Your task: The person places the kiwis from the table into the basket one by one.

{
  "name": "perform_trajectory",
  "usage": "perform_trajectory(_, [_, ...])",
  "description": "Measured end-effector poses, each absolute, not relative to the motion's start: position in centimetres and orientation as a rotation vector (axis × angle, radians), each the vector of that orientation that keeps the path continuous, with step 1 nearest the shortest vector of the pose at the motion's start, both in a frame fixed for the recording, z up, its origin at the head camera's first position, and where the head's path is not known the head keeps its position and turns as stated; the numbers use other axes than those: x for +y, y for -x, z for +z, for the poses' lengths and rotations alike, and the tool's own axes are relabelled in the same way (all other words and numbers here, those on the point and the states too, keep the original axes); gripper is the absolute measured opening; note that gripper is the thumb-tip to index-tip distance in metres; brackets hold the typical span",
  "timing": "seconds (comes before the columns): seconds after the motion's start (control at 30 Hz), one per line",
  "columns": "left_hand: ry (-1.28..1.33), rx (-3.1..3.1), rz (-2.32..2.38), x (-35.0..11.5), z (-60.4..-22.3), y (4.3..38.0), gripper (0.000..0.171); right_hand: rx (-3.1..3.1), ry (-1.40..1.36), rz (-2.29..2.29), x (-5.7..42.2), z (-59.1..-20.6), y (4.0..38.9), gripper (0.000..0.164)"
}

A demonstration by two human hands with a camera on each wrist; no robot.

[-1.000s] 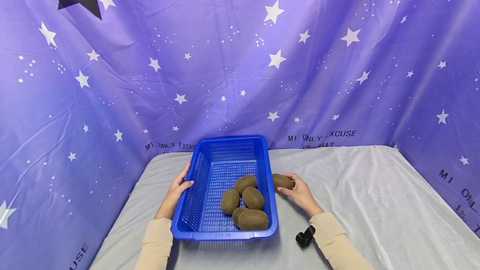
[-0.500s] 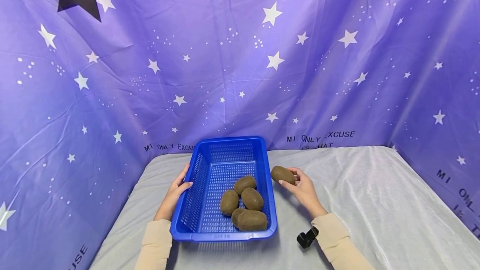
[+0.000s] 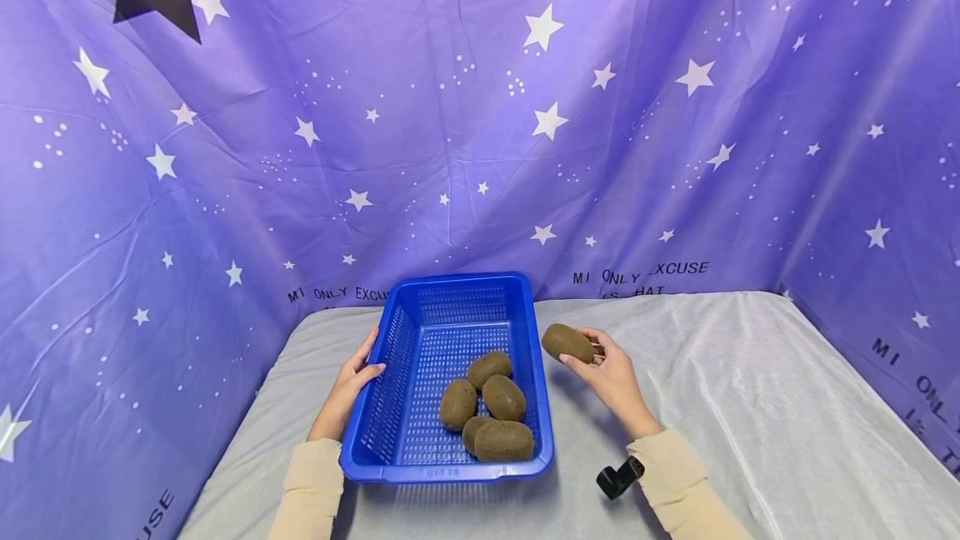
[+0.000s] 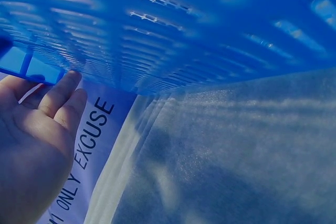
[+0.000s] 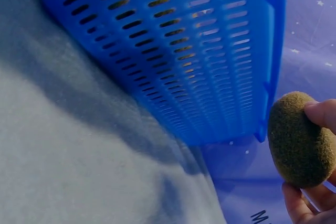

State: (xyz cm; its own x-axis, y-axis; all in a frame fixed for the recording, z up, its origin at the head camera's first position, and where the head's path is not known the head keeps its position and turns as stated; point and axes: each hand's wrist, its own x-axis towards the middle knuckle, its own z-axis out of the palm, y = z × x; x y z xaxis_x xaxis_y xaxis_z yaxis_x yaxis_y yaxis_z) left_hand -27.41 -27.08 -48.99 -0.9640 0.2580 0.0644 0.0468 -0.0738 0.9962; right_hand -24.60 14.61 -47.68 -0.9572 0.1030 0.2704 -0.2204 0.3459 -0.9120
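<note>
A brown fuzzy kiwi (image 3: 566, 343) is gripped between the thumb and fingers of my right hand (image 3: 611, 373), just outside the right rim of a blue plastic basket (image 3: 542, 390). The right wrist view shows the same kiwi (image 5: 299, 142) held in the air beside the basket's slotted wall (image 5: 157, 40). My left hand (image 3: 348, 386) holds the basket's left rim, thumb over the edge. In the left wrist view, fingers of the left hand (image 4: 39, 135) reach under the rim. Several kiwis (image 3: 504, 397) lie in the near right part of the basket.
A pale grey cloth (image 3: 735, 407) covers the table. Purple curtains (image 3: 450, 107) with stars hang behind and at both sides. A black device (image 3: 619, 477) sits at my right wrist, by the beige sleeve.
My right hand has lifted the kiwi from beside the basket to above rim height and drawn it slightly right. The left hand and basket look nearly unmoved.
</note>
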Motion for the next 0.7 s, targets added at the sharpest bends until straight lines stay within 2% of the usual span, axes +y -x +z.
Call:
perform_trajectory(0.17, [-0.332, 2.012, 2.186, -27.1, -49.0, 27.4, 0.067, -2.320, -0.121, 1.675, 14.6, -46.4, 24.1, 0.054])
perform_trajectory(0.4, [-0.348, 2.067, 2.173, -27.1, -49.1, 27.6, 0.067, -2.316, -0.151, 1.677, 13.3, -42.4, 21.9, 0.050])
perform_trajectory(0.7, [-0.358, 2.082, 2.168, -27.0, -49.1, 27.6, 0.067, -2.320, -0.240, 1.682, 12.2, -41.0, 21.1, 0.049])
